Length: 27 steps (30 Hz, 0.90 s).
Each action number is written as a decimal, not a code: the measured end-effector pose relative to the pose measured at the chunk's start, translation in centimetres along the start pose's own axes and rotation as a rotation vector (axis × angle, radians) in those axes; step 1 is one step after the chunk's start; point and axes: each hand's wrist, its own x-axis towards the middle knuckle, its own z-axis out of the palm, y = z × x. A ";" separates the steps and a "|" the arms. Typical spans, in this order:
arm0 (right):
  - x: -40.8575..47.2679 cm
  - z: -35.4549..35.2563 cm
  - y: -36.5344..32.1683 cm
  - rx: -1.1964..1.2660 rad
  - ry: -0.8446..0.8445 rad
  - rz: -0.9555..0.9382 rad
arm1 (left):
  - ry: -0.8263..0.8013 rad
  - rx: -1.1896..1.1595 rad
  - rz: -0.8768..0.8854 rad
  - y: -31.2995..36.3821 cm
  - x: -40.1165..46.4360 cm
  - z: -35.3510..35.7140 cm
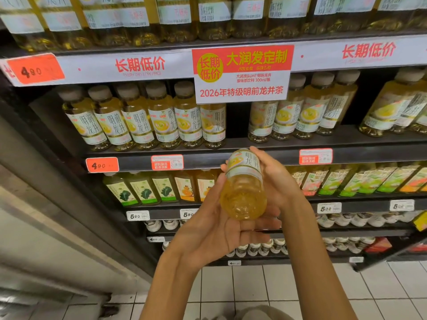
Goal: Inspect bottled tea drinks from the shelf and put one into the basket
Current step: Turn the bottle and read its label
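A yellow tea bottle [243, 188] with a white label is held tilted in front of the shelves, its base toward me and its cap end hidden. My left hand [217, 229] lies palm up under the bottle's base, fingers straight. My right hand [275, 181] wraps the bottle's right side, fingers curled behind the label. On the shelf [265, 155] behind stand rows of the same tea bottles [143, 118], with a gap near the middle. No basket is in view.
A red and white promotion sign [242, 73] hangs from the upper shelf edge. Lower shelves hold juice bottles [143, 188] and small white-capped bottles [258, 248]. A grey wall panel [46, 204] stands at left. White floor tiles [254, 292] lie below.
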 end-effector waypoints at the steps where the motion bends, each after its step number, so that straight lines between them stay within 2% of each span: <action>1: 0.0 0.1 0.0 0.018 0.014 -0.066 | 0.050 0.065 -0.011 0.0 0.0 -0.3; 5: -0.5 0.3 -0.5 -0.120 0.040 -0.358 | 0.259 0.403 -0.002 -0.3 -0.2 -1.4; 9: -1.1 0.9 -0.8 -0.186 -0.067 -0.462 | 0.379 0.684 0.015 -0.6 -0.4 -1.8; 11: -1.3 1.4 -1.1 -0.200 -0.079 -0.462 | 0.405 0.720 0.085 -0.7 -0.2 -1.6; 14: -1.7 1.9 -1.6 -0.417 -0.066 -0.446 | 0.450 0.757 0.184 -0.5 0.3 -1.7; 16: -2.0 1.9 -1.7 -0.509 -0.128 -0.453 | 0.457 0.747 0.249 -0.2 0.6 -2.1; 21: -3.1 2.2 -1.9 -0.561 -0.366 -0.519 | 0.499 0.771 0.399 0.4 1.2 -2.9; 24: -3.4 2.2 -1.9 -0.639 -0.422 -0.557 | 0.544 0.824 0.475 0.9 1.6 -3.3; 27: -3.6 1.9 -2.0 -0.678 -0.457 -0.577 | 0.485 0.826 0.482 1.2 1.5 -3.5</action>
